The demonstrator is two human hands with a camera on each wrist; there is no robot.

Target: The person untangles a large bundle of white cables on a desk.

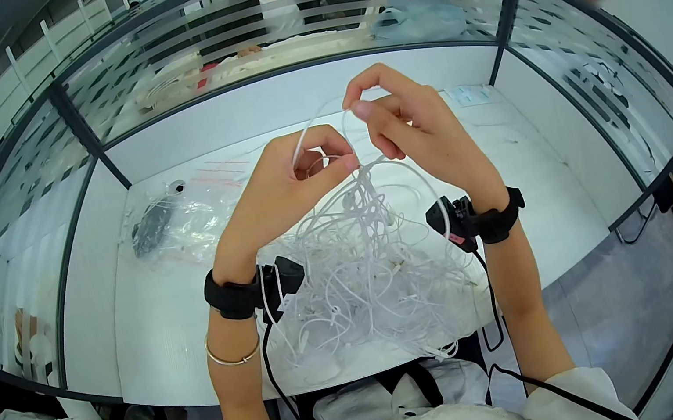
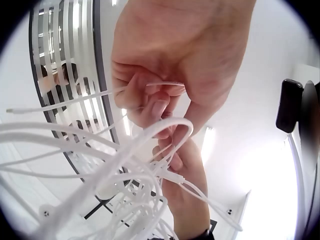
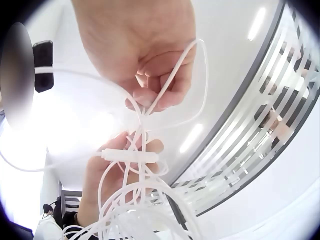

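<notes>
A tangled heap of thin white cables (image 1: 367,285) lies on the white table, with several strands rising from it to both hands. My left hand (image 1: 273,176) pinches strands between thumb and fingers above the heap; one strand passes through its curled fingers in the left wrist view. Slightly higher and to the right, my right hand (image 1: 420,125) pinches a white cable between thumb and index finger, and a loop of it arches between the hands. The right wrist view shows a white tubular connector (image 3: 131,156) hanging among the strands below the right fingertips.
At the left of the table lies a clear plastic bag (image 1: 207,232) with a dark item (image 1: 154,227). A paper slip (image 1: 471,96) is at the back right. Low panels (image 1: 299,92) wall the table in, with striped glass above. People stand beyond. Black camera leads run from both wrists.
</notes>
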